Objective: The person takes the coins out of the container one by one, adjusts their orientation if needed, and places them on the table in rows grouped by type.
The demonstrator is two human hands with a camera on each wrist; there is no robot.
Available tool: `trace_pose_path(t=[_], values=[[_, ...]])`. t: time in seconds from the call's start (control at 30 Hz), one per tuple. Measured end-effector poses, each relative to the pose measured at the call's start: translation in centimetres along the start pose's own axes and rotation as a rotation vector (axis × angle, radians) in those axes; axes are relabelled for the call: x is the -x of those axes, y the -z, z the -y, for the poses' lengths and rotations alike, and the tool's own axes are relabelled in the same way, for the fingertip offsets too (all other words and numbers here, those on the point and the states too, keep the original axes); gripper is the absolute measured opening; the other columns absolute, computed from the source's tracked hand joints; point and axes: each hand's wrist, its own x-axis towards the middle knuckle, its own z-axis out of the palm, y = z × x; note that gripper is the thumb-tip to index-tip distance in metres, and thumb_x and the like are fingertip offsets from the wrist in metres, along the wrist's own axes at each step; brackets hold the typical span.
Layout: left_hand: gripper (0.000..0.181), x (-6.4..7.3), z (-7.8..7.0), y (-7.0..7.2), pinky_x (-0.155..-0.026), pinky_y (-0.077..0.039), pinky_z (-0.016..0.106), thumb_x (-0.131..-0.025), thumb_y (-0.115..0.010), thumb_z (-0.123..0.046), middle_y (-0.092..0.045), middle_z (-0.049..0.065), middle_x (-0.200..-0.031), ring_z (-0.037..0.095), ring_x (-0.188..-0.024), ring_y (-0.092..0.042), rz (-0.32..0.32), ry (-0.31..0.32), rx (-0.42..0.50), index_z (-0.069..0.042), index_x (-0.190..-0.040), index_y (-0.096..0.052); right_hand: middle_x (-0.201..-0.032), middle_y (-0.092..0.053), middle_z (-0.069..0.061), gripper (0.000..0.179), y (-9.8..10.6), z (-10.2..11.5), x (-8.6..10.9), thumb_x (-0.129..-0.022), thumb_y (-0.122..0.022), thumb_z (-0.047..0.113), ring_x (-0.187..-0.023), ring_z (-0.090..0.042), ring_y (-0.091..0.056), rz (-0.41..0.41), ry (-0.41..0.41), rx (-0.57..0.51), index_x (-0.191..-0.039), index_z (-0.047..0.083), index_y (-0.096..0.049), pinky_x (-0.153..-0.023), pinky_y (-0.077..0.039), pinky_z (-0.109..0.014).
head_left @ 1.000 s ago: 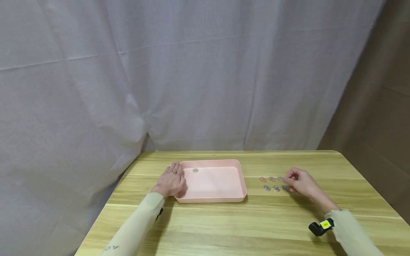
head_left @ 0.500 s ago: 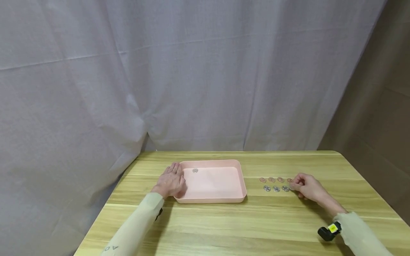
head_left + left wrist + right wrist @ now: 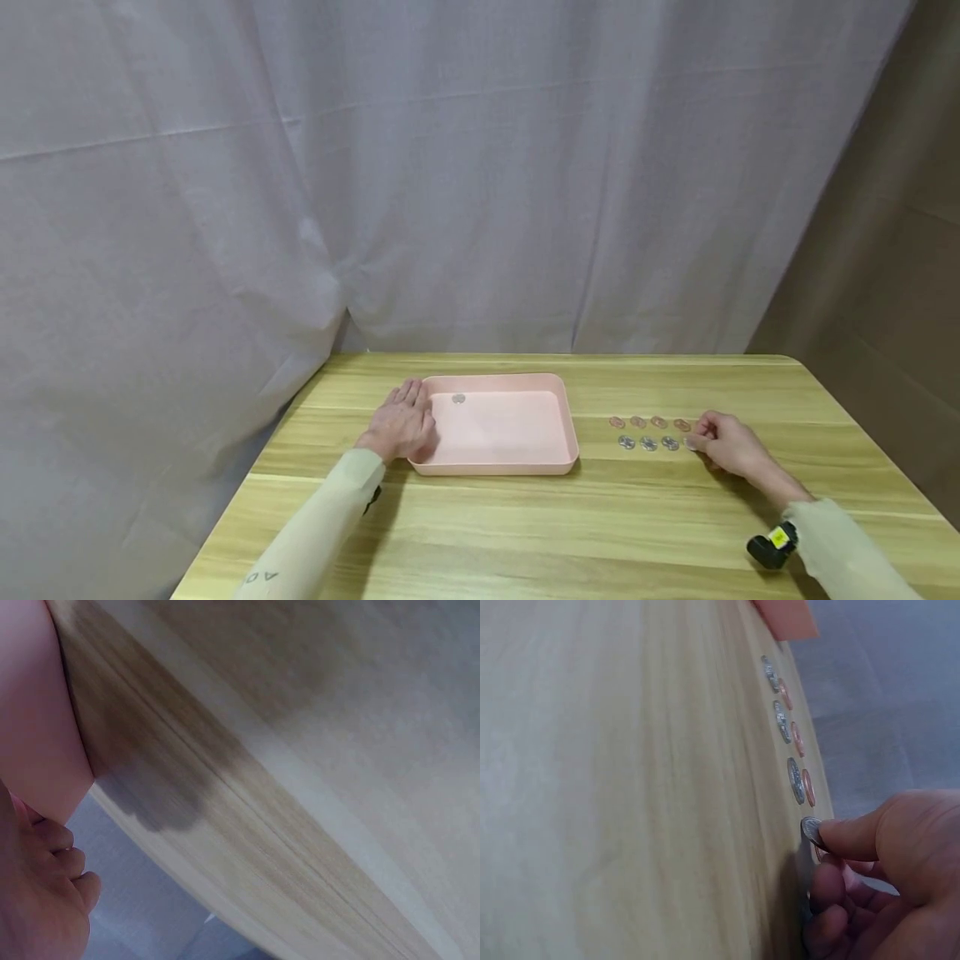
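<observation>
My right hand [image 3: 729, 443] pinches a silver coin [image 3: 811, 830] between thumb and finger, close over the table at the right end of the front row. Several silver coins [image 3: 648, 443] lie in that row. Behind them runs a row of several copper-coloured coins [image 3: 637, 422]. Part of the copper coin nearest the hand is hidden behind the thumb in the right wrist view. My left hand [image 3: 399, 423] rests against the left wall of a shallow pink tray [image 3: 495, 469], its fingers extended along the rim. Inside the tray, near the back left corner, is a single silver coin [image 3: 459, 399].
A wooden table [image 3: 480, 533] carries everything, with its rounded corner at the back right. Grey cloth [image 3: 465, 208] hangs right behind the back edge. Each wrist wears a small black camera, the right one [image 3: 772, 546] with a yellow label.
My right hand has moved right along the rows, from behind the third coins to the fourth place, and brought the silver coin down in line with the front row. The left hand stays put.
</observation>
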Motion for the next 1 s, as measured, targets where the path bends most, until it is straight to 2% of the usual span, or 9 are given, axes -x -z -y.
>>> trace_pose_path(t=[0.13,0.37,0.67,1.0], values=[[0.060,0.0,-0.1,0.0,-0.126,-0.019,0.045,-0.105,-0.022,-0.033,-0.023,0.019,-0.162,0.033,-0.151,-0.021,0.006,-0.001,0.001,0.002,-0.155,-0.020,-0.065,-0.052,0.000,0.018,-0.1,-0.1,-0.2,-0.091,-0.063,0.018,-0.059,-0.015,-0.049,-0.026,0.019,0.097,-0.082,0.006,-0.054,-0.055,-0.036,-0.026],[0.061,-0.2,0.1,-0.1,-0.126,-0.018,0.044,-0.105,-0.020,-0.033,-0.022,0.019,-0.162,0.033,-0.152,-0.020,0.010,0.001,0.001,0.002,-0.154,-0.021,-0.070,-0.051,-0.001,0.019,-0.1,-0.3,-0.5,-0.092,-0.064,0.017,-0.064,-0.016,-0.045,-0.031,0.037,0.155,-0.080,0.006,-0.054,-0.058,-0.035,-0.027],[0.061,0.0,0.0,0.2,-0.126,-0.017,0.044,-0.105,-0.020,-0.034,-0.021,0.019,-0.162,0.033,-0.152,-0.018,0.033,0.004,-0.006,0.002,-0.154,-0.021,-0.070,-0.050,-0.001,0.017,0.5,-0.2,-0.1,-0.095,-0.061,0.016,-0.061,-0.015,-0.043,-0.029,0.063,0.136,-0.083,0.005,-0.055,-0.053,-0.033,-0.026],[0.061,-0.1,0.0,0.1,-0.126,-0.018,0.043,-0.105,-0.021,-0.034,-0.021,0.017,-0.163,0.032,-0.152,-0.018,0.038,0.012,-0.022,0.001,-0.155,-0.021,-0.066,-0.056,-0.001,0.017,1.7,0.2,0.2,-0.097,-0.057,0.019,-0.057,-0.014,-0.049,-0.035,0.059,0.120,-0.088,0.005,-0.059,-0.048,-0.037,-0.025]])
